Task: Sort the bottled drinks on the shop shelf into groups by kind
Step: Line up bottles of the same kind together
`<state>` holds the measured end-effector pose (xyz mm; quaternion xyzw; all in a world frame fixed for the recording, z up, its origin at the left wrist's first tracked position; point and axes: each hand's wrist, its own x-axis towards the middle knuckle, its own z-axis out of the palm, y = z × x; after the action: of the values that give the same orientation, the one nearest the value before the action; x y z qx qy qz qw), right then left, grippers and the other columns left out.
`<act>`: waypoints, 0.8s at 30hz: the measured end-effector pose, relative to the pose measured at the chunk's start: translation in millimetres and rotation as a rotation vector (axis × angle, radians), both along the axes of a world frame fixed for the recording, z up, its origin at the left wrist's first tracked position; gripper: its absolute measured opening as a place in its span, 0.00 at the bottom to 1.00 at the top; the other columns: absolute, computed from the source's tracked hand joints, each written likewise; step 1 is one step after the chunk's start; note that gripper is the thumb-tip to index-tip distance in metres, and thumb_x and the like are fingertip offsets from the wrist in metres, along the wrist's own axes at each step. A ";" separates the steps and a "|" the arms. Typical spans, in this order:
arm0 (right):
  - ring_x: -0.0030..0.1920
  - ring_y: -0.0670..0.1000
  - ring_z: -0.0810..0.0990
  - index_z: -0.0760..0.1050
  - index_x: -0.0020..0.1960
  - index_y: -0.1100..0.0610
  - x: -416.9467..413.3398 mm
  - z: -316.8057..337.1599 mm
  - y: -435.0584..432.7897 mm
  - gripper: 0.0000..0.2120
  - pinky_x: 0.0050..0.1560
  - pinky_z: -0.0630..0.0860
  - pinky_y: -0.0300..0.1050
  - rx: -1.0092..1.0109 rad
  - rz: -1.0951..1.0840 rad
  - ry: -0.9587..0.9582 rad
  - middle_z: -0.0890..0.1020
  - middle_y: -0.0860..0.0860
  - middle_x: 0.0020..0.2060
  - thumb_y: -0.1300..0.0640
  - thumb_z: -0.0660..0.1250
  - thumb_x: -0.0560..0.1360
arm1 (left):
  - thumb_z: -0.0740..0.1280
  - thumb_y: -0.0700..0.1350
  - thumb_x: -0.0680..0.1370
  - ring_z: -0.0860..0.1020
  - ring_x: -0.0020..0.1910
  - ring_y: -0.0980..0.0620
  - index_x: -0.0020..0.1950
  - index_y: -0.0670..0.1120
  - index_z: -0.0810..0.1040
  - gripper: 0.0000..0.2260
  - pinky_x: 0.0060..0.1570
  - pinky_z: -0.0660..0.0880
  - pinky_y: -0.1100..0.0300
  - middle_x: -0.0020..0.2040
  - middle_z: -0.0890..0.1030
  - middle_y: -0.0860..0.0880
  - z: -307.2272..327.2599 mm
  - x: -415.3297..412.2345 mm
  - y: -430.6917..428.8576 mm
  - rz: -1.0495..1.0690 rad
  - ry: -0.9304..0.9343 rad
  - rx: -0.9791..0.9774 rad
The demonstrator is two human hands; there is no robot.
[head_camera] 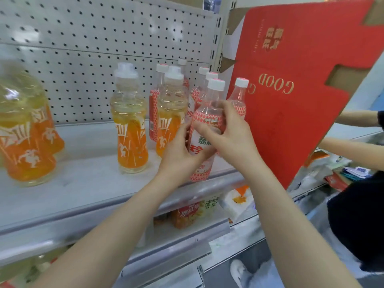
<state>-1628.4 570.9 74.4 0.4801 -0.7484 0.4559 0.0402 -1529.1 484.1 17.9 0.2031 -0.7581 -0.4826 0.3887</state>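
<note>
While the left hand (180, 152) and right hand (232, 136) curl fingers round a red-and-white bottle (202, 169) at the shelf (83, 179) edge, a slip could send it off or topple the orange bottle (168, 121).

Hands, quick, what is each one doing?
Left hand: grips the red-and-white bottle.
Right hand: grips the same bottle, higher up.

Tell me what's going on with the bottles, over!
Left hand and right hand both gripping red-and-white bottle. Bottle upright at front edge of shelf. Orange bottle close beside it, tilted red carton on right.
</note>
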 end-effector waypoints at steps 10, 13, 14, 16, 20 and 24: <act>0.66 0.52 0.75 0.64 0.74 0.53 -27.2 -8.0 -19.6 0.32 0.67 0.72 0.51 -0.025 -0.140 0.058 0.75 0.50 0.67 0.43 0.71 0.75 | 0.74 0.46 0.74 0.70 0.63 0.50 0.68 0.45 0.74 0.24 0.67 0.62 0.67 0.64 0.74 0.46 1.1 47.7 -15.7 0.582 0.125 -0.667; 0.67 0.53 0.71 0.64 0.75 0.57 -27.5 -11.8 -28.6 0.32 0.62 0.65 0.41 -0.028 -0.198 0.154 0.69 0.54 0.68 0.46 0.70 0.77 | 0.75 0.46 0.73 0.66 0.66 0.48 0.71 0.42 0.70 0.28 0.68 0.57 0.66 0.67 0.70 0.42 -9.9 69.3 -30.8 0.723 0.092 -0.598; 0.67 0.53 0.70 0.64 0.75 0.58 -26.6 -13.0 -32.3 0.32 0.62 0.65 0.42 -0.035 -0.206 0.172 0.68 0.55 0.68 0.46 0.70 0.77 | 0.75 0.47 0.73 0.65 0.68 0.47 0.72 0.42 0.67 0.31 0.69 0.57 0.64 0.68 0.68 0.42 -11.5 72.6 -36.0 0.742 0.059 -0.551; 0.67 0.55 0.70 0.64 0.75 0.59 -25.4 -15.4 -39.6 0.32 0.63 0.65 0.43 -0.051 -0.212 0.198 0.67 0.56 0.67 0.47 0.70 0.78 | 0.76 0.49 0.72 0.64 0.70 0.47 0.76 0.43 0.61 0.37 0.72 0.61 0.56 0.71 0.66 0.44 -12.6 74.6 -46.8 0.714 -0.008 -0.422; 0.70 0.58 0.67 0.59 0.77 0.62 -18.3 -19.9 -42.3 0.36 0.68 0.65 0.49 -0.028 -0.309 0.267 0.66 0.59 0.70 0.46 0.69 0.78 | 0.76 0.50 0.72 0.71 0.67 0.50 0.76 0.49 0.59 0.38 0.64 0.72 0.48 0.69 0.70 0.50 -12.0 71.6 -57.2 0.627 -0.060 -0.248; 0.69 0.59 0.67 0.61 0.76 0.64 14.6 -17.9 -46.1 0.33 0.72 0.61 0.50 -0.275 -0.297 0.480 0.69 0.61 0.69 0.52 0.69 0.77 | 0.74 0.48 0.74 0.74 0.62 0.52 0.72 0.53 0.62 0.31 0.56 0.72 0.56 0.63 0.74 0.54 -12.8 72.0 -59.1 0.583 -0.077 -0.255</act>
<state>-1613.9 524.8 56.5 0.4497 -0.7107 0.4156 0.3463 -1457.1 425.0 5.1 0.3798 -0.7365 -0.2439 0.5039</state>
